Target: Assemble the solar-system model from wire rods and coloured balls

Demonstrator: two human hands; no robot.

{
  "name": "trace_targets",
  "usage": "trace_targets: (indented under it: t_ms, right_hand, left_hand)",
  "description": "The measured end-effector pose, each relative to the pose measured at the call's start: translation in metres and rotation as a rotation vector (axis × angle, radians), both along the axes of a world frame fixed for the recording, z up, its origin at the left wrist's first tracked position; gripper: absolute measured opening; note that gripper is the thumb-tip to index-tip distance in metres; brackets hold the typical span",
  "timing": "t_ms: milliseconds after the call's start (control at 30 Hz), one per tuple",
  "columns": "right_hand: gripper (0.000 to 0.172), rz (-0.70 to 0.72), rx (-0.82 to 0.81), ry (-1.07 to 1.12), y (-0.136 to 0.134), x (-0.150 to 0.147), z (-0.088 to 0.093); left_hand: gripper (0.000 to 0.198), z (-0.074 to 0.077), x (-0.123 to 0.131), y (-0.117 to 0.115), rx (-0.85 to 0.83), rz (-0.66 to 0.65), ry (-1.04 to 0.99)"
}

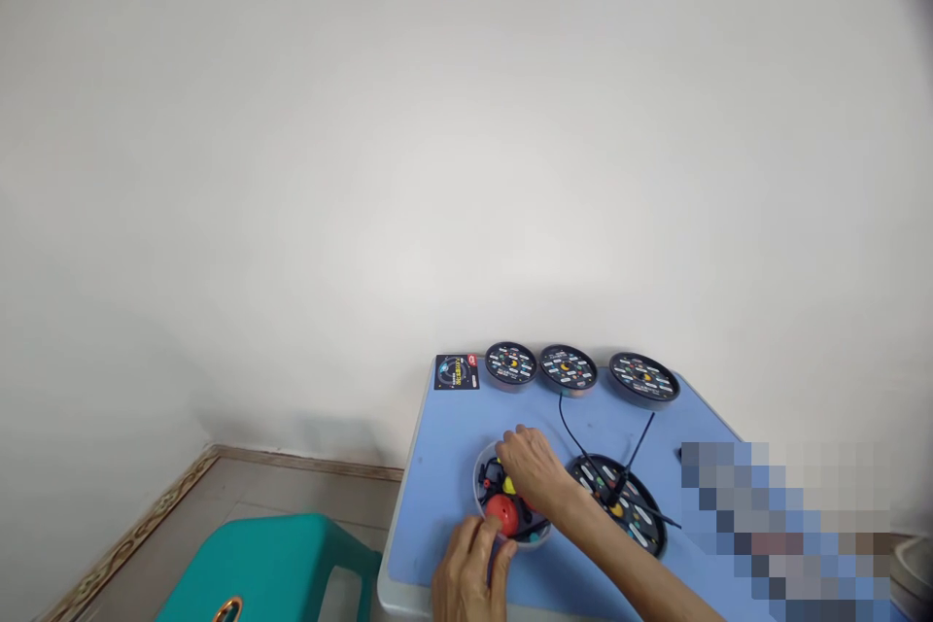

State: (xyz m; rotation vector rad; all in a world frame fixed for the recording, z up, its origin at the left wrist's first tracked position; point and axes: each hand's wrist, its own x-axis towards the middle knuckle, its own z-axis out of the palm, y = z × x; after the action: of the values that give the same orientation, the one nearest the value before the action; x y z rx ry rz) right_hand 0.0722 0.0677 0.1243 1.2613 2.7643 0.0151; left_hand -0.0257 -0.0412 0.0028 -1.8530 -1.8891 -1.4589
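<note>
A clear round plastic bowl (477,486) stands on the blue table top, holding a red ball (502,514), a yellow piece (508,485) and several black parts. My left hand (470,569) grips the bowl's near rim, fingertips close beside the red ball. Over the bowl's far right side reaches my right hand (531,462), its fingers curled; whatever they hold is hidden. Beside my right forearm lies a black disc (648,502) printed with colourful planets, with thin black arms rising from its middle. The forearm covers part of it.
Three similar printed discs (511,363), (569,367), (644,377) line the table's back edge by the wall. A dark printed card (457,372) lies at the back left corner. A teal stool (255,564) stands left of the table (430,466). A blurred patch covers the right side.
</note>
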Motion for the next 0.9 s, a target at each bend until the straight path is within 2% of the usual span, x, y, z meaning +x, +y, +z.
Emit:
trace_targets:
  t_ms: [200, 467, 633, 767, 900]
  right_hand:
    - [0.026, 0.057, -0.023, -0.038, 0.011, -0.002, -0.002]
    - [0.030, 0.014, -0.005, 0.018, 0.009, 0.007, 0.000]
    - [0.031, -0.019, -0.006, 0.081, 0.002, 0.007, -0.002]
    - [0.023, -0.018, -0.025, 0.137, -0.005, 0.007, -0.001]
    - [0.022, -0.057, -0.036, 0.181, -0.010, 0.007, 0.003]
  left_hand:
    - [0.040, 0.002, 0.000, 0.001, -0.005, 0.004, -0.019]
    - [0.041, 0.006, -0.002, -0.002, -0.046, 0.006, -0.059]
    - [0.041, 0.024, 0.010, 0.001, -0.024, -0.027, -0.202]
    - [0.041, 0.042, 0.025, 0.008, -0.006, -0.088, -0.329]
    - [0.041, 0.050, 0.029, 0.015, -0.010, -0.120, -0.400]
